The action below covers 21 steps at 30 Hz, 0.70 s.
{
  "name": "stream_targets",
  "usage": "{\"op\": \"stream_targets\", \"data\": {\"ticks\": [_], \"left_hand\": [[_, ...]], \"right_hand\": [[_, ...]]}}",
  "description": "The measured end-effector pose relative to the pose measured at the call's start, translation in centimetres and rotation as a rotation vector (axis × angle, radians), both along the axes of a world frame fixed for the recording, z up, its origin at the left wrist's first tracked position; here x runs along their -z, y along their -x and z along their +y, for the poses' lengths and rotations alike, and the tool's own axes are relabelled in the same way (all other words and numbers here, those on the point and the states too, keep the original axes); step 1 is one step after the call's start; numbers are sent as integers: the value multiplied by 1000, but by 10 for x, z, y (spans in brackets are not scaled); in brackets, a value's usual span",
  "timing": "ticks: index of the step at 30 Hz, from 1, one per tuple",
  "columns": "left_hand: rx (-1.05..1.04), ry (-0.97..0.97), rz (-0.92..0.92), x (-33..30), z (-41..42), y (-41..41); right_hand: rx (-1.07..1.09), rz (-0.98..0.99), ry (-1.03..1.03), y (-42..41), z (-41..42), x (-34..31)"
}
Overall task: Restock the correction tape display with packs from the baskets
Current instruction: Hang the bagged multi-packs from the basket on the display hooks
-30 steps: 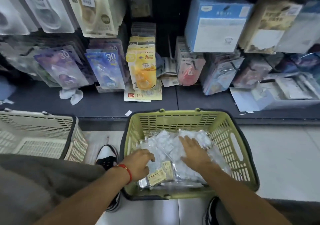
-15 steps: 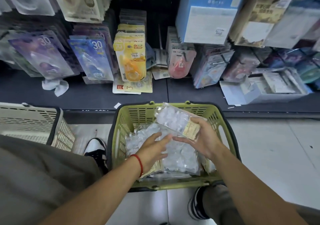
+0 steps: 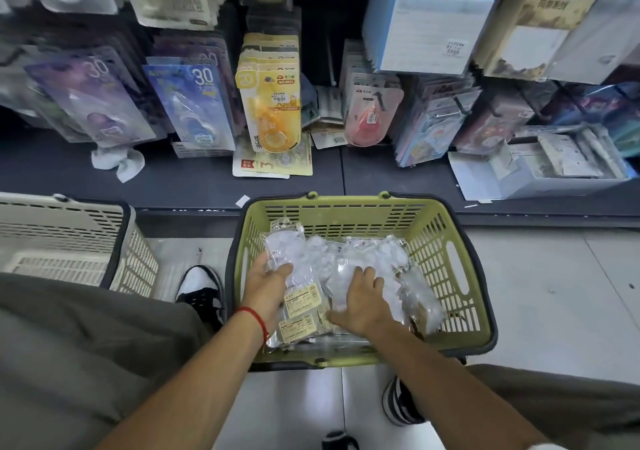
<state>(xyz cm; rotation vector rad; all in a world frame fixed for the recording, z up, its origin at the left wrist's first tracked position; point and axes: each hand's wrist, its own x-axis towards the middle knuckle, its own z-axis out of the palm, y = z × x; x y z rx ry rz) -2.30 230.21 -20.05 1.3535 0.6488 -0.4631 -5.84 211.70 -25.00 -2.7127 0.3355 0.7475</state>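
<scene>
Left grip [image 3: 268, 285] holds pack [image 3: 289, 259] (clear).

Both our hands in the green basket [image 3: 450, 269] of clear packs, facing the display.

Our left hand [image 3: 266, 285] grips one clear pack [image 3: 289, 259] at the basket's left side, thumb over its face. Our right hand [image 3: 360, 299] rests palm-down, fingers spread, on the pile of packs [image 3: 363, 259]. A beige basket [image 3: 69, 238] sits left on the floor. Far side: dark shelf [image 3: 194, 183] with hanging yellow correction tape packs [image 3: 272, 103], blue packs [image 3: 194, 103] and a pink pack [image 3: 372, 113].
</scene>
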Motion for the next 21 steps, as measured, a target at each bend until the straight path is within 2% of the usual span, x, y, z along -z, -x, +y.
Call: {"op": "stream_targets", "data": {"ticks": [3,9,11,13,16,19,21], "left_hand": [[45,-42,-12,3,2,3],[-28,90,128,-3,-6,4],[-35,212,164,-8,-12,4],[-7,300,164,-11,-17,4],[54,232,78,-9,-18,6],[-31,61,7,-5,-5,8],[-60,5,-8,-3,5,9]], "right_hand": [[79,8,-123,-9,-11,-11],[738,-296,-670,-29,-55,-60],[726,-279,-809,-28,-47,-71],[569,-219,-871,-27,-25,-73],[344,-261,-777,-26,11,-56],[266,-431,-477,-30,16,-29],[9,-271,-251,-27,8,-14]]}}
